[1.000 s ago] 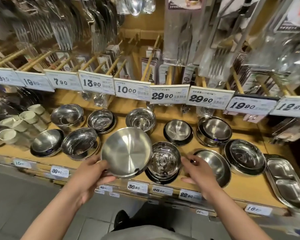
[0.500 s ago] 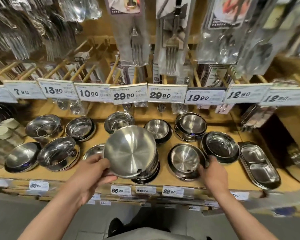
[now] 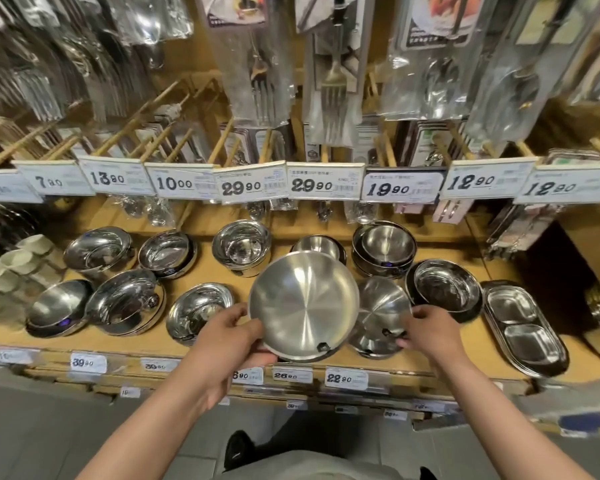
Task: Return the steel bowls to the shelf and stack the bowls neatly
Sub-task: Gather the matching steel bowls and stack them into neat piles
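The head view is filled by a wooden shelf [image 3: 215, 344] on which steel bowls are set in two rows. Above the shelf's front edge, near its middle, a wide steel bowl [image 3: 303, 304] is held tilted, its rim pinched by the left hand [image 3: 231, 336]. Just right of it, a smaller tilted bowl [image 3: 381, 315] resting on the shelf is gripped at its rim by the right hand [image 3: 426, 332].
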